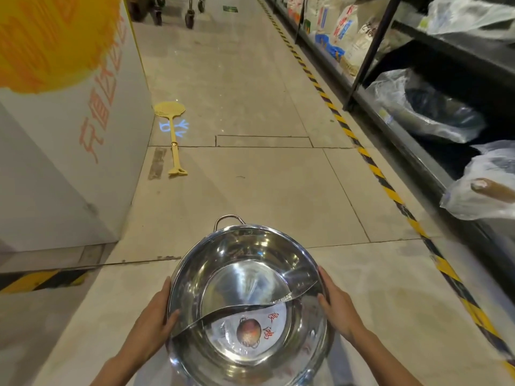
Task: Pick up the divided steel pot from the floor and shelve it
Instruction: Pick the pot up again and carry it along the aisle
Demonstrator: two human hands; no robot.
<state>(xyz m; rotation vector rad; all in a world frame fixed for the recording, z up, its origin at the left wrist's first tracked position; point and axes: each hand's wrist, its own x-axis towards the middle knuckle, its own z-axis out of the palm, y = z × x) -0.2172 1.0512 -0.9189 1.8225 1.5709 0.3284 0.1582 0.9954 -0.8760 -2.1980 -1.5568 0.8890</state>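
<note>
Currently divided steel pot [248, 299] held between left hand [152, 324] and right hand [338, 307], fingers curled on opposite rim edges.

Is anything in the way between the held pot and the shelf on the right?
Plastic-wrapped goods crowd the shelf. Both hands, left and right, grip the pot; the floor between is bare.

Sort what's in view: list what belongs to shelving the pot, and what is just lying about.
Job: pot, held at its rim by left hand and right hand; shelf on the right.

Lying about: yellow swatter on the floor; bagged goods; carts far down the aisle.
</note>
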